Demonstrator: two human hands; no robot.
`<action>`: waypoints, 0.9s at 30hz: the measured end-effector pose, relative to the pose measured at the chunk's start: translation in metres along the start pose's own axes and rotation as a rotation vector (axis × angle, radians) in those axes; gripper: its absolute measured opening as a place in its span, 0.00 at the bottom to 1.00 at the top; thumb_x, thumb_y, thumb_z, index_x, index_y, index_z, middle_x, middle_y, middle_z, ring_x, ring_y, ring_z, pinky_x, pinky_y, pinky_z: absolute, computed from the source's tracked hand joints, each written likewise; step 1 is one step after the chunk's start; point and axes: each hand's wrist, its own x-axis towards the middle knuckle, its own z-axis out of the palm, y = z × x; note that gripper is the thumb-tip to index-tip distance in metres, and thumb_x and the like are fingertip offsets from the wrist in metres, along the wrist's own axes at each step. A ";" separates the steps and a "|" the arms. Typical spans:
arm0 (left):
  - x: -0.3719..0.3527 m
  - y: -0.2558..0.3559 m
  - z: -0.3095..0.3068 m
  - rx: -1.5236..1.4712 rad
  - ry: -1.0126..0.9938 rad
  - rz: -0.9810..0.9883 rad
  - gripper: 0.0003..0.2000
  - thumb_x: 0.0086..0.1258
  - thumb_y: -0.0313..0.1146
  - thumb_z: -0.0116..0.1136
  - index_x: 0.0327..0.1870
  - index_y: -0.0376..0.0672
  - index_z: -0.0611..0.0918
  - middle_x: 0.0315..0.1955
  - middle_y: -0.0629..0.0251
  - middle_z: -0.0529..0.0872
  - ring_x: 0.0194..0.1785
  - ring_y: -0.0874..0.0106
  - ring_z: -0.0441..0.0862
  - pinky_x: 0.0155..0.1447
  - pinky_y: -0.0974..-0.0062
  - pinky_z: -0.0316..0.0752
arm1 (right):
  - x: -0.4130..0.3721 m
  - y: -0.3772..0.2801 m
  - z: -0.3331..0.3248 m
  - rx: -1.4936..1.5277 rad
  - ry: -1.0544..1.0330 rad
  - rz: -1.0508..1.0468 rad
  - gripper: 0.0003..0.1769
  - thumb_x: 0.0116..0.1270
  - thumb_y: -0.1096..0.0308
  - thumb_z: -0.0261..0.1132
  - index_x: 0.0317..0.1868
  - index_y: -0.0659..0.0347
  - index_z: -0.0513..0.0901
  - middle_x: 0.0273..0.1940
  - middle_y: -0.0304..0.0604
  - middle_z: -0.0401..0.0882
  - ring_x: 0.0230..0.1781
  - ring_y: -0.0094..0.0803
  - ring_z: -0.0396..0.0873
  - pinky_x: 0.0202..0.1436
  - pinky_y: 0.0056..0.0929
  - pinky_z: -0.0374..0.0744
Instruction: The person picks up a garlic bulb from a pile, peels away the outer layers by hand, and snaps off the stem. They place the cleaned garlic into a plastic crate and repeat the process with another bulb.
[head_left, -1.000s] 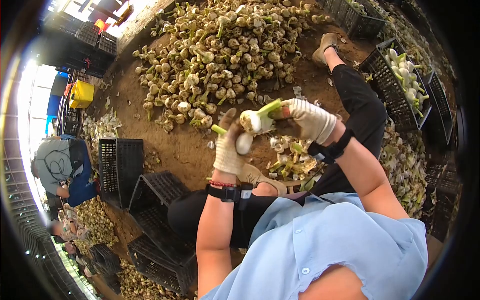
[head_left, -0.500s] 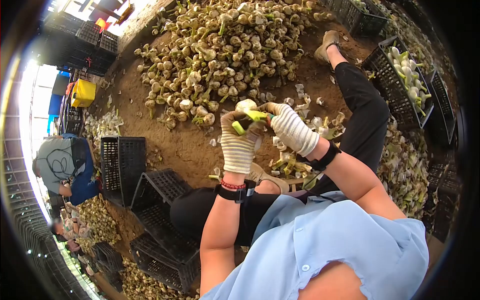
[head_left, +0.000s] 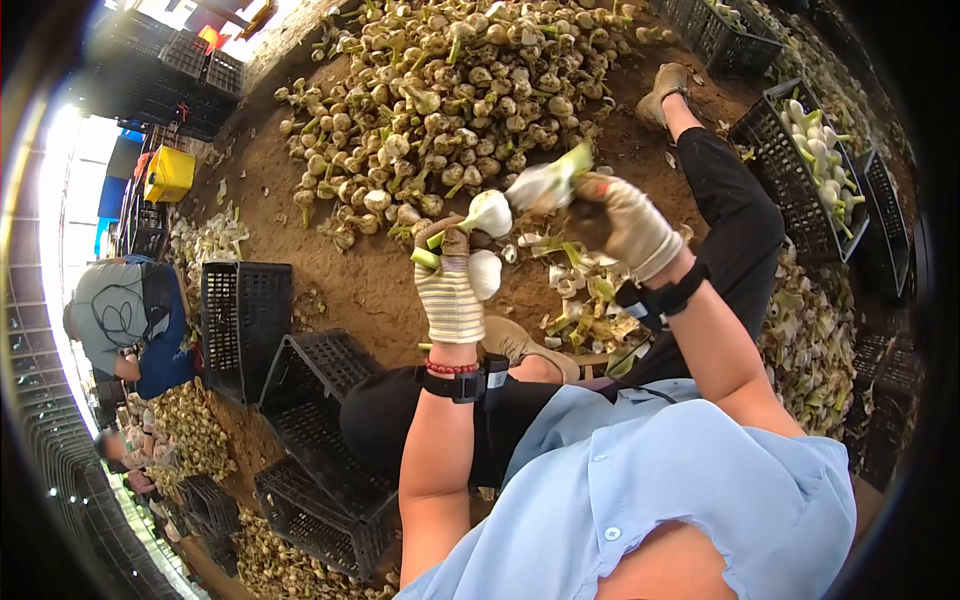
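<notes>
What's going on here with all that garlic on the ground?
A person in gloves sits on the dirt floor cleaning garlic. The left hand grips a garlic bulb by its green stalk, while the right hand pulls a strip of outer skin away from it. A big pile of unpeeled garlic lies ahead, peelings lie by the legs, and a black crate holds clean white bulbs. Another person crouches nearby.

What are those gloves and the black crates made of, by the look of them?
Gloves on the left hand, holding a garlic bulb, and right hand, pinching a husk: knitted fabric, probably cotton, matt, ribbed stripes showing. Black crates: likely moulded plastic, matt, regular grid of holes.
</notes>
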 end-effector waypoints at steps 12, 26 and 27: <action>-0.012 0.005 0.010 0.553 -0.206 0.237 0.11 0.71 0.24 0.62 0.53 0.40 0.81 0.36 0.69 0.86 0.37 0.81 0.79 0.42 0.81 0.76 | -0.015 0.014 0.040 -1.820 -0.252 -1.036 0.14 0.65 0.66 0.64 0.49 0.61 0.83 0.38 0.48 0.82 0.41 0.46 0.82 0.44 0.40 0.80; 0.005 0.008 -0.016 -0.150 -0.138 -0.116 0.12 0.71 0.31 0.65 0.53 0.40 0.81 0.42 0.64 0.85 0.41 0.75 0.84 0.45 0.82 0.84 | 0.031 -0.028 -0.022 -2.550 -0.152 0.123 0.20 0.65 0.70 0.65 0.57 0.65 0.79 0.44 0.53 0.83 0.47 0.45 0.83 0.50 0.37 0.82; 0.010 0.006 -0.020 -0.213 -0.131 -0.148 0.12 0.72 0.33 0.64 0.52 0.40 0.81 0.42 0.64 0.85 0.42 0.75 0.85 0.42 0.79 0.85 | 0.029 -0.029 -0.029 -2.550 -0.162 0.124 0.20 0.65 0.70 0.65 0.57 0.65 0.79 0.44 0.53 0.83 0.47 0.45 0.83 0.50 0.37 0.82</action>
